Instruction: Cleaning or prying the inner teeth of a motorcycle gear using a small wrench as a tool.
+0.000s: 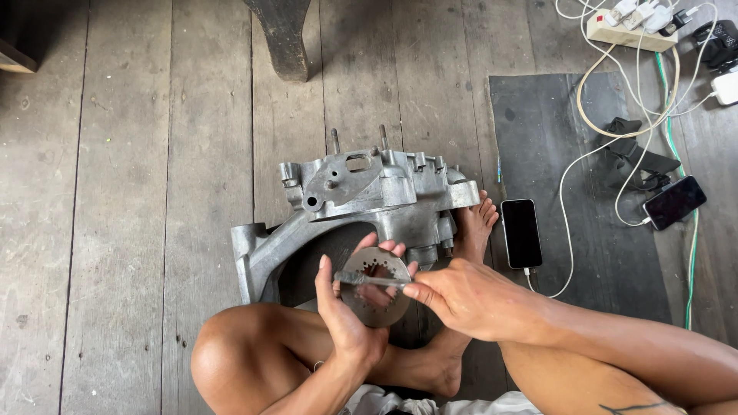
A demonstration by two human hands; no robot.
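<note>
My left hand (347, 311) holds a round grey metal plate (378, 270) with a ring of small holes, fingers curled around its edge. My right hand (465, 296) grips a thin metal tool (367, 280) and lays its shaft flat across the face of the plate. Just beyond both hands, an aluminium engine crankcase (361, 196) rests on the wooden floor between my crossed legs, with two studs sticking up at its far side.
A black phone (521, 232) lies on a dark mat (553, 146) at the right, plugged into a white cable. A second phone (675, 202), tangled cables and a power strip (626, 32) sit at the far right. A dark furniture leg (283, 38) stands at the top.
</note>
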